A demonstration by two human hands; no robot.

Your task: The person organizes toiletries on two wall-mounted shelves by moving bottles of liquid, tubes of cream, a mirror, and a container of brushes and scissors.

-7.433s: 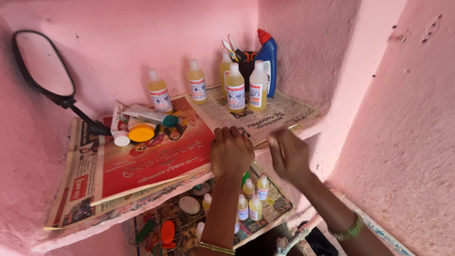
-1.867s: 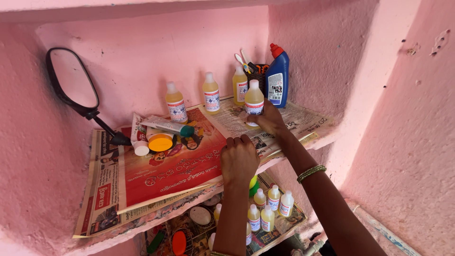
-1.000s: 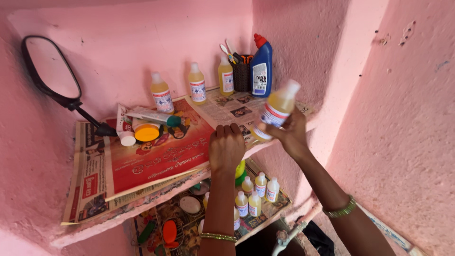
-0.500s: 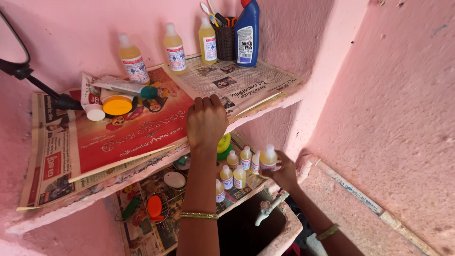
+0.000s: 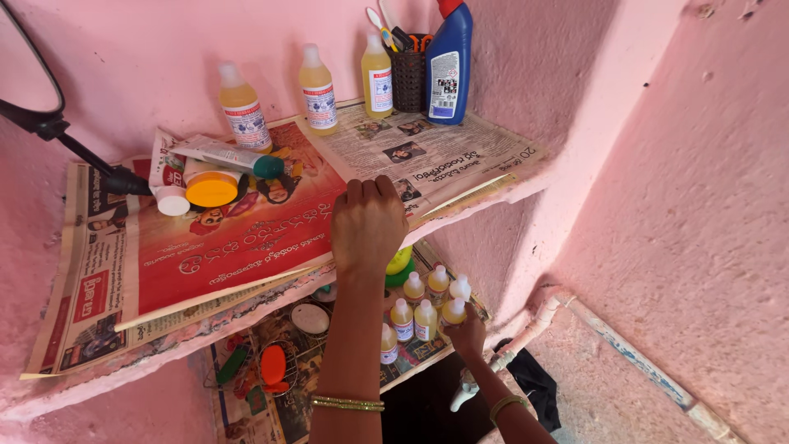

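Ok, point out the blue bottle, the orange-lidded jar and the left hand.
blue bottle (image 5: 448,70), head view, label on its body
orange-lidded jar (image 5: 211,188), head view, middle of the lid
left hand (image 5: 367,226), head view, back of hand

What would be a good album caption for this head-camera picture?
Left hand resting on the newspaper-lined upper shelf, right hand at a small yellow bottle on the lower shelf.

Beyond the left hand (image 5: 367,224), on the upper shelf: three yellow bottles (image 5: 318,78) with white labels along the back wall, then a blue bottle (image 5: 449,54) with a red cap and pale label. Left of that hand, a white tube (image 5: 226,154) with green cap, an orange-lidded tub (image 5: 211,187). Right hand (image 5: 465,335) grips a small yellow bottle (image 5: 454,312) among a cluster of small yellow bottles (image 5: 415,308) with white labels, lower shelf.
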